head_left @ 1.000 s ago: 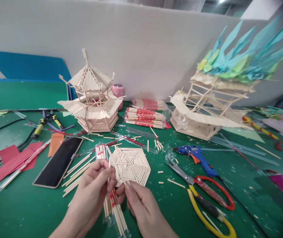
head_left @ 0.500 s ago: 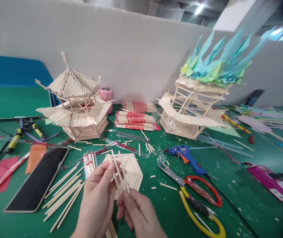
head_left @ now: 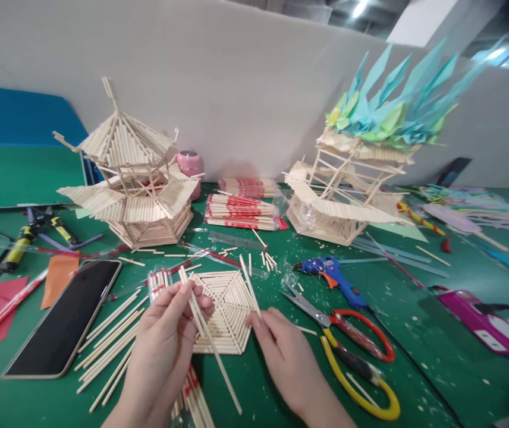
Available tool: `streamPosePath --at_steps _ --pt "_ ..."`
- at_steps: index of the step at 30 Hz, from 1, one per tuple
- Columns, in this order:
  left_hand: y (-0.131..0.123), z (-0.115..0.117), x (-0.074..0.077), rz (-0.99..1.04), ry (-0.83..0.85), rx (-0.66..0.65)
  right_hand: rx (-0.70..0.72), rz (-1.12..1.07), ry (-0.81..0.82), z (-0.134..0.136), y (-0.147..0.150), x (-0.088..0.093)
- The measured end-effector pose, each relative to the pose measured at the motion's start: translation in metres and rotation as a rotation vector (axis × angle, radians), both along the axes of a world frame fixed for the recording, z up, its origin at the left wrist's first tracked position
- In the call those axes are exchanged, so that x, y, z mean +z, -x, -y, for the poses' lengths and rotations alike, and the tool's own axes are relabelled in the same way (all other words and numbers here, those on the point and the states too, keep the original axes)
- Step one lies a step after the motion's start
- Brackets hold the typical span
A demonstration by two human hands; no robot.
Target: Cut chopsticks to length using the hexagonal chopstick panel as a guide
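Observation:
Between the thumb and fingers of my left hand [head_left: 165,333] are pinched thin wooden sticks [head_left: 219,355], at least two, one of them reaching down past the hand. My right hand [head_left: 281,351] grips a single wooden stick [head_left: 249,282] that points up and to the left. Beneath and between both hands lies a flat hexagonal panel [head_left: 230,309] made of rows of sticks. Loose sticks [head_left: 114,351] are spread on the table left of my left hand. A bundle of sticks with red bands [head_left: 196,392] sits below the hands, partly covered.
Scissors [head_left: 326,321] and a blue glue gun [head_left: 330,276] lie to the right, a black phone [head_left: 65,321] to the left. Two stick-built pavilions [head_left: 136,208] stand behind, one topped with blue paper leaves [head_left: 397,101]. Red-banded stick packs [head_left: 241,212] lie between them.
My hands have moved apart. The right one has drawn a stick away to the right, while the left keeps its sticks. More of the hexagonal panel shows.

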State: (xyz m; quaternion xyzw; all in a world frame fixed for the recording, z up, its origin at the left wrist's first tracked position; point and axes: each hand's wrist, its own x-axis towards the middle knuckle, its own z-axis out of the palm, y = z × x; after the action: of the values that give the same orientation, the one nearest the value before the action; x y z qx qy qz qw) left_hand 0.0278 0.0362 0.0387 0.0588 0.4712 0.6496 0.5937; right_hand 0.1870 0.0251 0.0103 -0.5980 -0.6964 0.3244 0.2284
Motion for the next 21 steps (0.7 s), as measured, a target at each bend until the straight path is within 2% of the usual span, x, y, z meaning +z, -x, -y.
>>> streamPosePath --at_steps 4,7,9,12,16,18,21 --pt "0.000 0.003 -0.002 0.004 -0.041 -0.097 -0.017 0.315 0.034 -0.008 -0.016 -0.008" --pt "-0.003 0.006 -0.002 0.017 -0.045 -0.160 -0.057 0.341 0.015 -0.007 -0.019 -0.011" --pt "-0.007 0.008 -0.001 0.018 -0.042 -0.204 -0.075 0.217 -0.061 -0.005 -0.017 -0.005" --pt "-0.015 0.012 0.001 0.009 -0.037 -0.302 -0.027 -0.131 -0.136 -0.006 -0.008 0.013" --pt "-0.027 0.018 -0.003 -0.014 -0.099 -0.438 0.092 -0.532 0.034 -0.012 0.007 0.032" --pt "-0.031 0.021 -0.006 -0.024 -0.106 -0.468 0.130 -0.592 0.100 -0.014 0.011 0.033" --pt "-0.033 0.024 -0.009 -0.053 -0.096 -0.471 0.137 -0.586 0.058 -0.013 0.011 0.030"
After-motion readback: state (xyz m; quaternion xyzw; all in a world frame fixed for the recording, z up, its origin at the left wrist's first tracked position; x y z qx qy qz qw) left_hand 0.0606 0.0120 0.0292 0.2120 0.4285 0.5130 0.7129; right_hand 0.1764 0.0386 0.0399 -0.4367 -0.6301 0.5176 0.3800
